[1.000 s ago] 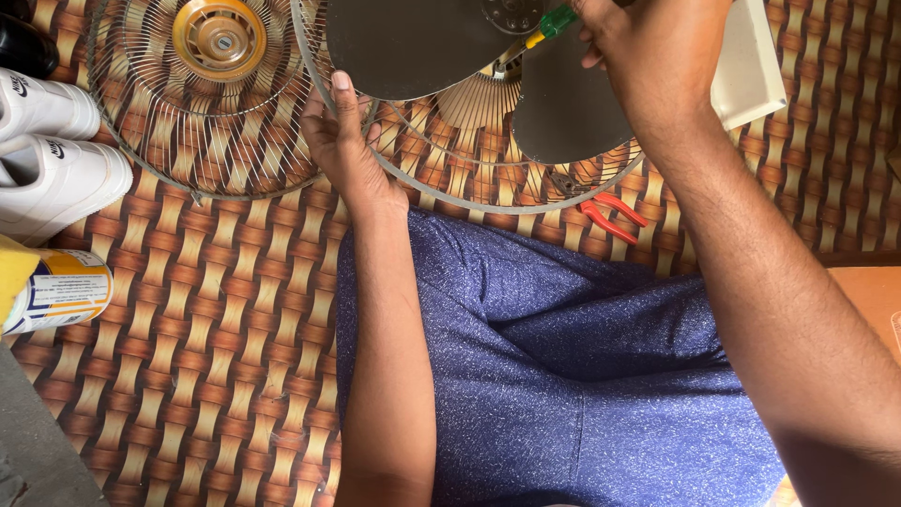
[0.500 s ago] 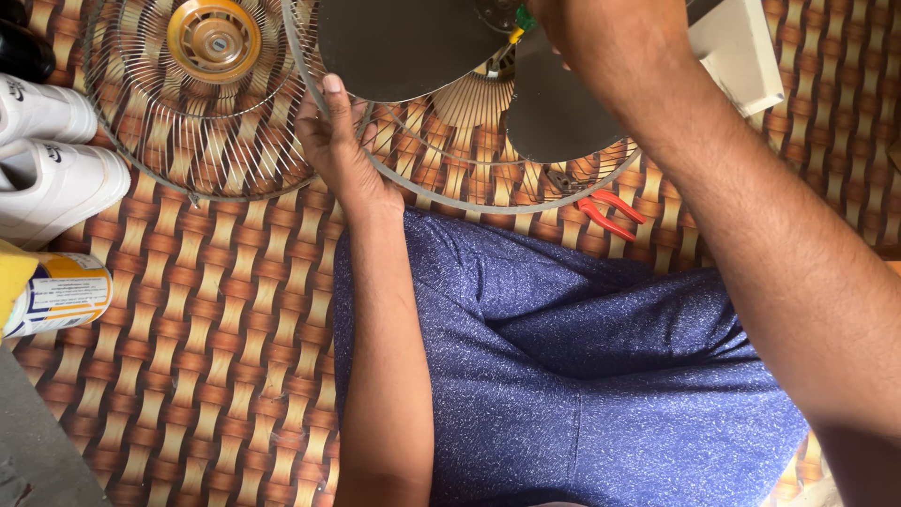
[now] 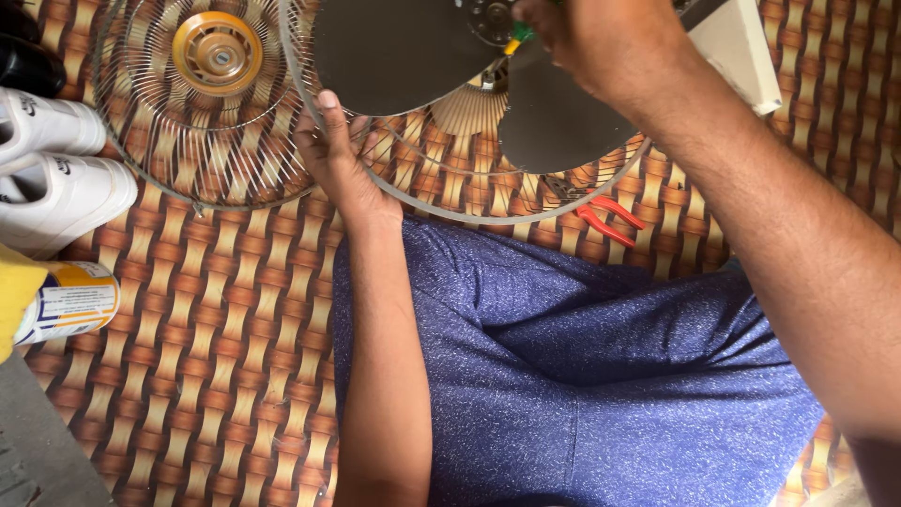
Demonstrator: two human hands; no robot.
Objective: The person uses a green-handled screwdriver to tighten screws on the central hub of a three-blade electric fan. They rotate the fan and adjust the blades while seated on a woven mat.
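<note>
The left hand (image 3: 338, 164) holds the rim of the round silver wire fan guard (image 3: 441, 208), with its fingers curled round the wire. Half a second ago it held the same spot, so the guard stays still.

Far to the left, two white shoes (image 3: 52, 178) sit on the brown and tan woven floor mat (image 3: 216, 329). Below them a yellow and white can (image 3: 68, 300) lies on its side. Next comes a second round wire guard with a yellow middle cap (image 3: 218, 53), lying flat on the mat just beside the first guard.

In the middle are the dark grey fan blades (image 3: 394, 52), inside the guard that is held. The person's leg in blue speckled cloth (image 3: 582, 376) is below.

The right hand (image 3: 601, 42) is closed on a tool with a green and yellow handle (image 3: 516, 38), at the metal hub (image 3: 490, 14) where the blades meet. It has moved a little since a second ago, so the tool looks like it is being worked at the hub.

Red-handled pliers (image 3: 610, 218) lie on the mat by the guard's edge. A white box (image 3: 741, 52) is at the far right.
</note>
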